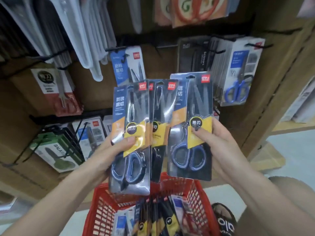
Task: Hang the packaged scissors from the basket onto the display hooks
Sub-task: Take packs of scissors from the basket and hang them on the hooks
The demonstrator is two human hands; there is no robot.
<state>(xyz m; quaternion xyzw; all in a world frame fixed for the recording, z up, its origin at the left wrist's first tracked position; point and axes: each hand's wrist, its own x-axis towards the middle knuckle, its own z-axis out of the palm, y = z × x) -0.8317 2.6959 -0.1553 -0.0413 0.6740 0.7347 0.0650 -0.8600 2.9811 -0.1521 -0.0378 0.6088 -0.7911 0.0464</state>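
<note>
- Left hand [117, 147] grips a fanned stack of scissor packs [136, 133] above the red basket [102, 206].
- Right hand [211, 138] pinches one pack [192, 116], probably singled out for hanging on a display hook [115, 48].

Readable: "防锈剪切" in white on the blue card of the left-held scissors pack [131, 133], and "黑刃" on the round black badge of the right-held pack [191, 126]. "Scissors" printed vertically on a dark pack [196, 57] hanging on the display; "SALA" on a green box [56, 150] at lower left.
</note>
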